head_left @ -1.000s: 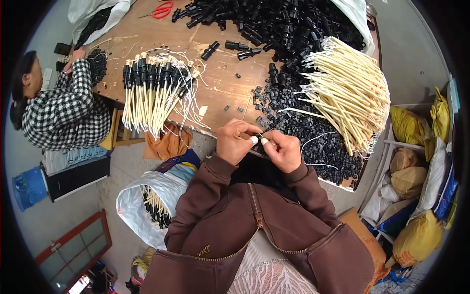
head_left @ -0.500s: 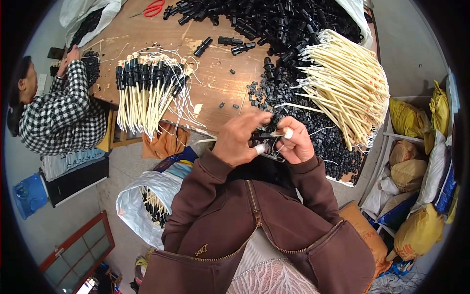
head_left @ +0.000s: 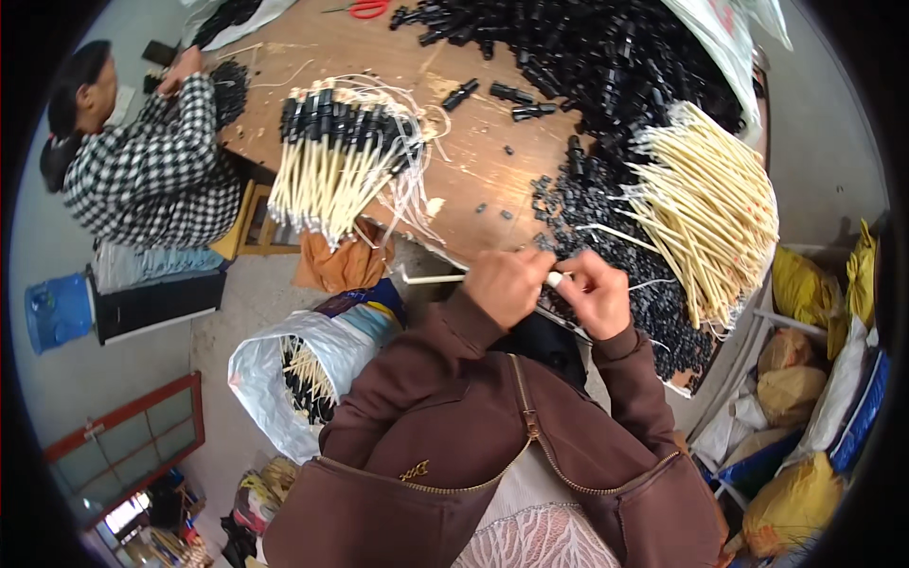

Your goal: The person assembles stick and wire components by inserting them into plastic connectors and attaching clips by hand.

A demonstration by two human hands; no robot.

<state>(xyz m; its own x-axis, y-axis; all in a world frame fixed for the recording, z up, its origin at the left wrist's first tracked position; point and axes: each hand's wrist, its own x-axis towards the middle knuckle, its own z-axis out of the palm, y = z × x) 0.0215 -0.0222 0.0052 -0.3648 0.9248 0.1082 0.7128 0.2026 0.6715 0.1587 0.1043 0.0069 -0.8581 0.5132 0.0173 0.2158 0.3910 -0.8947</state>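
Note:
My left hand is wrapped around a thin cream rod, whose pale tip juts out on the left. Whatever part of it lies inside the fist is hidden. Close against it, my right hand has thumb and fingers pinched together, with a white wrap on one digit; what they grip is covered. Both hands are at the table's front edge, beside a spread of small black pieces. To the right lies a thick heap of cream rods with white threads. Rods fitted with black connectors lie bunched at the left.
Black connectors pile up at the back, near red-handled scissors. A person in a checked top works at the table's left end. A white sack of rods stands below the edge; yellow bags sit at right.
The view has shifted, so the table things appear farther right. My hands have drawn together; the black connector visible between them before is now covered, and more of the rod shows at left.

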